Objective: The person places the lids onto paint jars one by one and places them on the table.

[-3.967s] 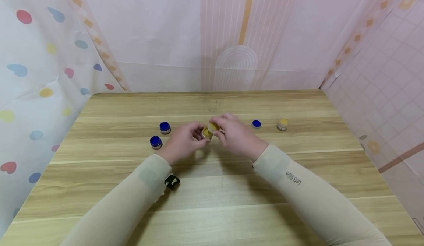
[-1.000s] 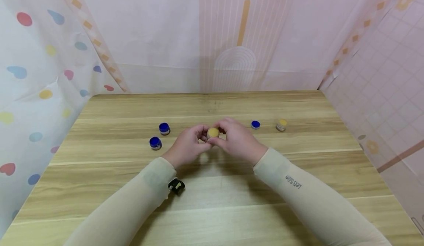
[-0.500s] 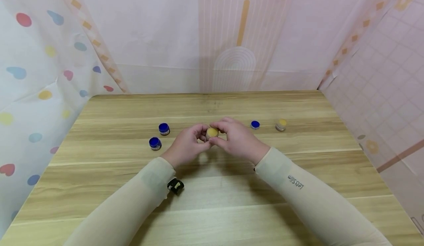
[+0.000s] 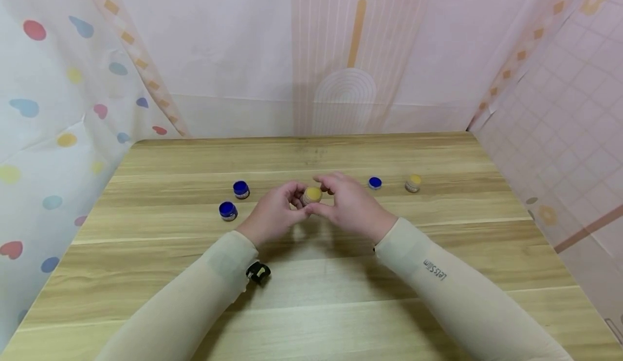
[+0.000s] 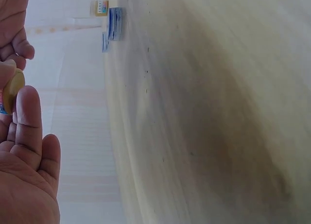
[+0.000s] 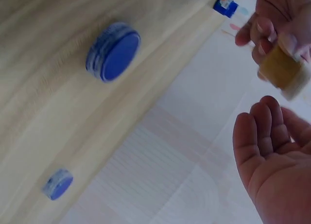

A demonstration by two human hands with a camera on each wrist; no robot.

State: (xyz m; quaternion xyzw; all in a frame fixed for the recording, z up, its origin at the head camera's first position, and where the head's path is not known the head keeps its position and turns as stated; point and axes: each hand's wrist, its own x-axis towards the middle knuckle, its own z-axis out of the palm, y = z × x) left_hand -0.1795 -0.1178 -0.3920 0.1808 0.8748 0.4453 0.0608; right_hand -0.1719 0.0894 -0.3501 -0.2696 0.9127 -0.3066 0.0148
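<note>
A small paint jar with a yellow lid (image 4: 313, 193) is held above the table between my two hands. My left hand (image 4: 274, 212) grips the jar's side with curled fingers. Around its other side is my right hand (image 4: 354, 209), thumb at the near edge and fingers raised off the lid. In the right wrist view the right hand's fingers (image 6: 247, 136) are loosely extended, apart from the yellow jar (image 6: 279, 67). The left wrist view catches the jar (image 5: 12, 90) at its left border, with a thumb against it.
Two blue-lidded jars (image 4: 240, 189) (image 4: 228, 210) stand left on the wooden table (image 4: 321, 318). A blue lid (image 4: 375, 182) and a yellow-topped jar (image 4: 413, 183) lie right. The right wrist view shows another blue lid (image 6: 114, 51), hidden in the head view. Patterned cloth (image 4: 233, 53) hangs behind.
Four seconds ago my right hand held the yellow lid tilted beside the opened jar; now the lid sits on it. Since half a second ago, the right fingers have loosened from the lid.
</note>
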